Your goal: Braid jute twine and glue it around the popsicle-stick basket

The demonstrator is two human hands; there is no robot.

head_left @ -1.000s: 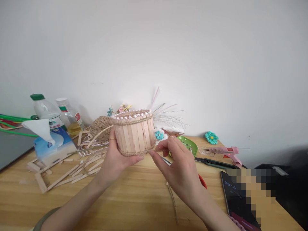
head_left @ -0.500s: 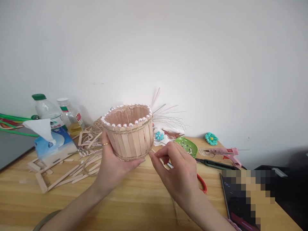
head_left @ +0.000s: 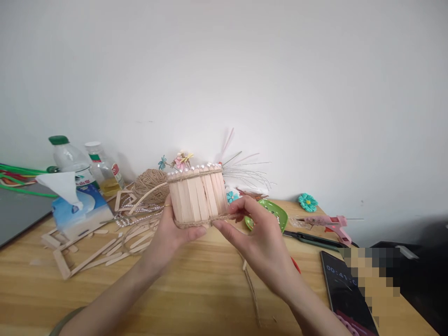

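A round basket (head_left: 198, 198) made of upright craft sticks is held above the table, tilted so its side faces me. White pearl beads (head_left: 206, 168) line its rim, with twine wound just below them. My left hand (head_left: 175, 238) is closed around the basket's left side and base, thumb along the bottom edge. At the lower right, my right hand (head_left: 259, 233) pinches a jute twine (head_left: 224, 217) that runs along the bottom edge. Part of that twine hangs down to the tabletop below my right hand.
On the left are a tissue pack (head_left: 82, 212), two bottles (head_left: 70, 154), loose craft sticks (head_left: 101, 259) and a twine ball (head_left: 150, 184). To the right lie a green dish (head_left: 282, 214), a pink glue gun (head_left: 338, 226), a crocheted flower (head_left: 308, 202) and a phone (head_left: 345, 289).
The basket has tipped and turned, so its inside no longer shows. My right hand has come closer to its base, with the twine now along the bottom edge.
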